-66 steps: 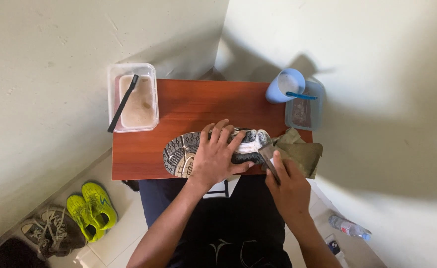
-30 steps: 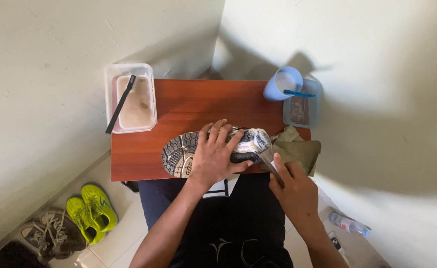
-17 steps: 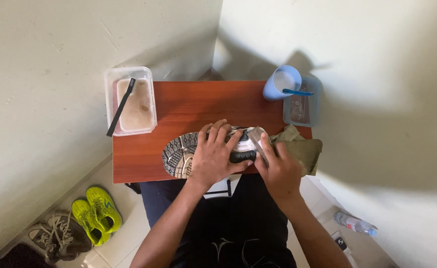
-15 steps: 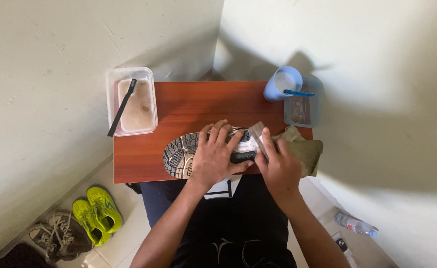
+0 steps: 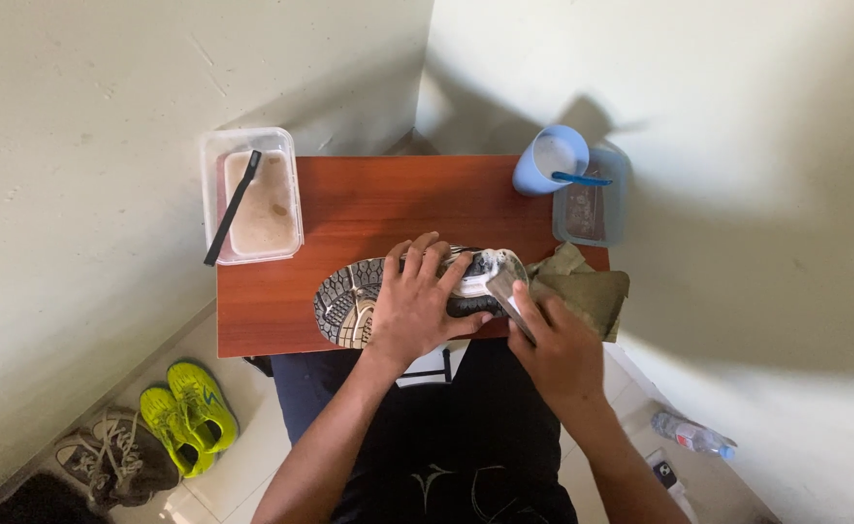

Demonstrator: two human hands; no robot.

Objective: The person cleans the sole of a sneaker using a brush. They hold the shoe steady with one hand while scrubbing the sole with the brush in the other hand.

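A grey sports shoe [image 5: 347, 303] lies sole-up along the front of the red-brown table [image 5: 398, 204]. My left hand [image 5: 417, 309] presses down on its middle, fingers spread over the sole. My right hand [image 5: 558, 354] is closed on a slim pale-grey tool [image 5: 504, 289], whose tip rests against the shoe's right end. Whether that tool is a brush or a strip of cloth I cannot tell. A crumpled olive cloth [image 5: 594, 291] lies just right of the shoe at the table's corner.
A clear tub [image 5: 215, 155] of murky water with a black brush [image 5: 233, 207] across it stands at the table's back left. A blue cup [image 5: 553, 160], a small clear box [image 5: 592, 209] and a blue toothbrush [image 5: 582, 179] sit back right. Yellow-green shoes [image 5: 184, 412], grey shoes [image 5: 107, 461] and a bottle [image 5: 693, 437] are on the floor.
My right hand has shifted left from beside the olive cloth onto the shoe's right end with the tool. My left hand has stayed on the shoe.
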